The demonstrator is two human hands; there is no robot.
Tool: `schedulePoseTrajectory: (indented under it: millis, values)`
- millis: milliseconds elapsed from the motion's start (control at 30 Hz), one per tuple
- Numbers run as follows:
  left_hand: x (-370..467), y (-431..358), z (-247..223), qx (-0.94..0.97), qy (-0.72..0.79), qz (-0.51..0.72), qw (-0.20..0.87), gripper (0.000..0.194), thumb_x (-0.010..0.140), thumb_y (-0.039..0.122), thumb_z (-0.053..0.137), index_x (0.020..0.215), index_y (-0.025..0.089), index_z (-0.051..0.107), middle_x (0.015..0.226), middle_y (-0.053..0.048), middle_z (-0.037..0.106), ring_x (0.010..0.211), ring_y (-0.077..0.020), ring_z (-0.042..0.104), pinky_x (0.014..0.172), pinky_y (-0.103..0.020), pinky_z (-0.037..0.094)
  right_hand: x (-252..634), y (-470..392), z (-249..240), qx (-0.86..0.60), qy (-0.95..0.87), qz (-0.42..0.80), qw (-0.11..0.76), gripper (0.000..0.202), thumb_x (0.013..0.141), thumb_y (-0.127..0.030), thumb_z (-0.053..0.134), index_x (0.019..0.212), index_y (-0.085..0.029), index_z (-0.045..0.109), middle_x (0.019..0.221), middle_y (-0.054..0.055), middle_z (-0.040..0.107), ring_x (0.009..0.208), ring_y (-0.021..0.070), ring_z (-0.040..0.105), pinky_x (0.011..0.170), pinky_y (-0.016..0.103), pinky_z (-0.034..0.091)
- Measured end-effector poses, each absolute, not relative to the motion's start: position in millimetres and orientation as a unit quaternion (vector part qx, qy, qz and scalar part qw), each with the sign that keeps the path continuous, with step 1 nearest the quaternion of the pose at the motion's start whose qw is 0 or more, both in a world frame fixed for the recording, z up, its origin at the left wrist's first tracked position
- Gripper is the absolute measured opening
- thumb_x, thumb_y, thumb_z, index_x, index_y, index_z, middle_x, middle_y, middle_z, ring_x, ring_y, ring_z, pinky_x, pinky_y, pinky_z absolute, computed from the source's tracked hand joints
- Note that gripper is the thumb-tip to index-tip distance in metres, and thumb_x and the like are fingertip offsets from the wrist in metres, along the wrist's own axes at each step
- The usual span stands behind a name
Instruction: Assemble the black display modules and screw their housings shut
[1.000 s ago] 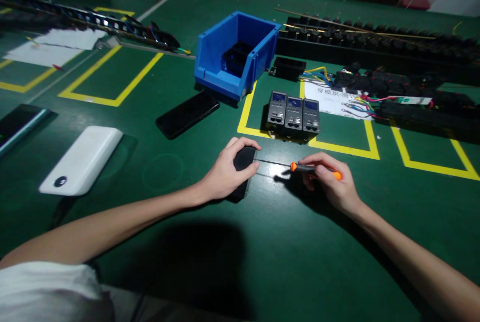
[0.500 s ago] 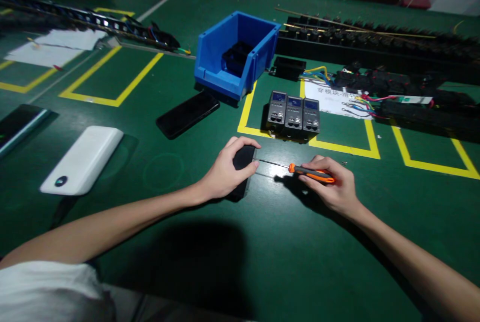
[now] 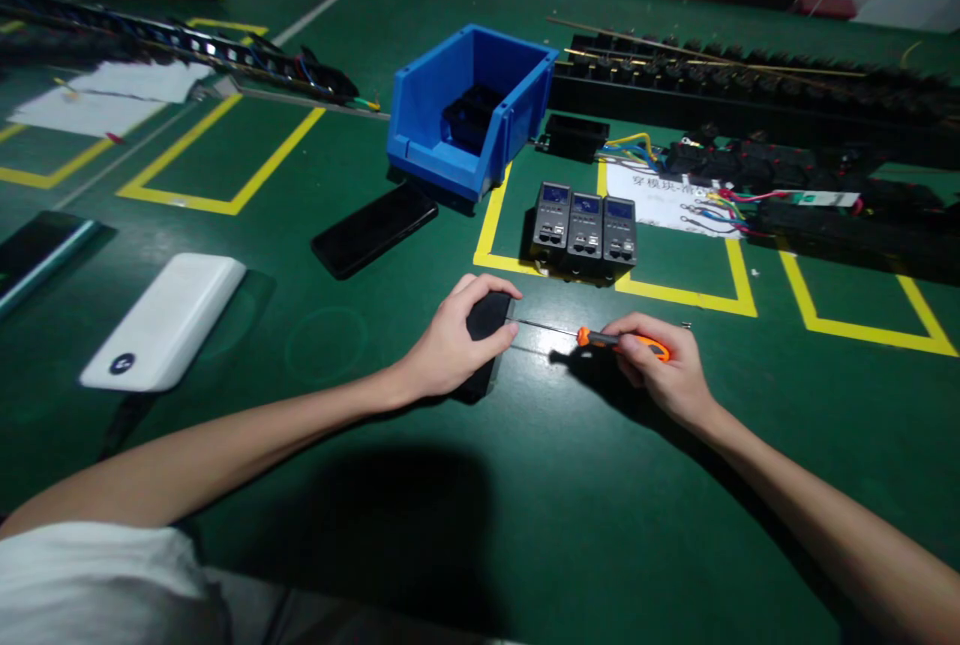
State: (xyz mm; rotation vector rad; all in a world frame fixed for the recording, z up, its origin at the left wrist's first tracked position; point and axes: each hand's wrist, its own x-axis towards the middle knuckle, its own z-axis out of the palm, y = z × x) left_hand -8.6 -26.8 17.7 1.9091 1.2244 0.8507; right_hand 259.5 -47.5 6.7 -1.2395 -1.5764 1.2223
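Observation:
My left hand [image 3: 459,340] grips a small black module [image 3: 489,317] on the green table, thumb and fingers round its sides. In my right hand [image 3: 664,365] is a screwdriver [image 3: 592,336] with an orange and black handle. Its thin shaft points left, and the tip meets the module's right side beside my left thumb; the exact contact point is too small to make out. Three grey modules [image 3: 585,223] with small blue screens stand side by side beyond my hands.
A blue bin [image 3: 442,165] holding black parts stands behind. On the left lie a black phone [image 3: 375,228], a white power bank [image 3: 165,320] and another phone [image 3: 45,255]. Black strips with wires [image 3: 825,215] line the back right. A tiny screw [image 3: 686,325] lies near my right hand.
The fingers of my right hand have shifted on the screwdriver handle, with the thumb now curled lower. My left hand and the module look unmoved.

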Motion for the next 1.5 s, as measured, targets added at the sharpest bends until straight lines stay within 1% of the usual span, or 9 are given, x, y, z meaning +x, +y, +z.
schedulePoseTrajectory:
  millis: [100,233,433,633,767,867,1067,1300,1500]
  values:
    - [-8.7,-27.1,17.8,0.738,0.473,0.327,0.353,0.027,0.084,0.026,0.059,0.110,0.020,0.058,0.104,-0.004,0.056,0.098,-0.0194,0.055,0.090,-0.034,0.043,257.5,-48.5,9.0,-0.505,-0.652,0.412,0.388,0.020,0.085,-0.037,0.067,0.082,-0.018,0.069,0.056,-0.003,0.056,0.045,0.0082,0.046,0.042,0.021,0.034]
    - [-9.1,-26.9,16.8,0.741,0.470,0.329,0.350,0.027,0.084,0.026,0.060,0.111,0.020,0.058,0.105,-0.004,0.056,0.098,-0.0191,0.054,0.090,-0.034,0.042,257.7,-49.1,6.6,-0.478,-0.698,0.320,0.426,0.012,0.080,-0.027,0.073,0.090,-0.019,0.072,0.076,0.002,0.069,0.062,0.0128,0.060,0.054,0.024,0.045]
    - [-10.0,-26.3,16.2,0.738,0.470,0.334,0.351,0.026,0.085,0.025,0.060,0.110,0.020,0.057,0.106,-0.004,0.057,0.100,-0.0195,0.054,0.091,-0.034,0.042,257.3,-44.2,1.2,-0.364,-0.740,0.299,0.480,0.020,0.078,-0.010,0.072,0.093,-0.023,0.072,0.078,0.001,0.064,0.070,0.0149,0.059,0.063,0.030,0.045]
    - [-8.6,-26.8,17.5,0.737,0.464,0.334,0.361,0.027,0.084,0.024,0.060,0.111,0.020,0.058,0.106,-0.004,0.056,0.100,-0.0187,0.054,0.092,-0.033,0.042,261.3,-43.9,3.6,-0.395,-0.708,0.363,0.460,0.009,0.082,-0.021,0.070,0.090,-0.023,0.072,0.081,0.002,0.065,0.071,0.0154,0.060,0.063,0.029,0.048]
    - [-8.1,-27.5,18.3,0.739,0.461,0.332,0.362,0.027,0.084,0.024,0.060,0.111,0.020,0.058,0.105,-0.004,0.055,0.100,-0.0188,0.054,0.093,-0.033,0.042,265.2,-46.2,0.2,-0.420,-0.633,0.472,0.448,0.021,0.087,-0.037,0.065,0.103,-0.024,0.069,0.087,0.002,0.068,0.063,0.0124,0.062,0.055,0.025,0.049]
    - [-8.6,-27.1,17.3,0.739,0.462,0.333,0.359,0.027,0.084,0.025,0.061,0.111,0.020,0.058,0.105,-0.004,0.056,0.100,-0.0191,0.054,0.092,-0.034,0.042,263.7,-46.9,0.8,-0.427,-0.617,0.505,0.426,0.023,0.088,-0.041,0.062,0.100,-0.023,0.069,0.074,0.000,0.068,0.057,0.0115,0.061,0.051,0.023,0.048]
    - [-9.6,-25.7,15.1,0.737,0.464,0.337,0.357,0.027,0.084,0.026,0.060,0.111,0.021,0.057,0.107,-0.004,0.057,0.101,-0.0197,0.054,0.092,-0.035,0.042,258.0,-48.5,7.1,-0.477,-0.631,0.472,0.390,0.019,0.085,-0.036,0.067,0.088,-0.018,0.071,0.051,-0.004,0.057,0.040,0.0080,0.050,0.038,0.019,0.037]
    - [-9.2,-26.5,16.2,0.737,0.468,0.333,0.357,0.027,0.084,0.026,0.060,0.111,0.021,0.057,0.106,-0.004,0.056,0.099,-0.0194,0.055,0.092,-0.035,0.043,258.1,-47.0,6.4,-0.444,-0.712,0.345,0.421,0.017,0.079,-0.021,0.073,0.096,-0.022,0.074,0.081,0.002,0.071,0.068,0.0133,0.064,0.059,0.025,0.049]
    - [-9.6,-26.6,15.8,0.736,0.464,0.337,0.361,0.027,0.085,0.026,0.061,0.111,0.020,0.057,0.106,-0.004,0.056,0.099,-0.0187,0.054,0.091,-0.033,0.042,256.4,-44.0,6.4,-0.364,-0.749,0.315,0.455,0.021,0.077,-0.009,0.073,0.093,-0.023,0.072,0.080,0.002,0.067,0.072,0.0145,0.061,0.066,0.029,0.048]
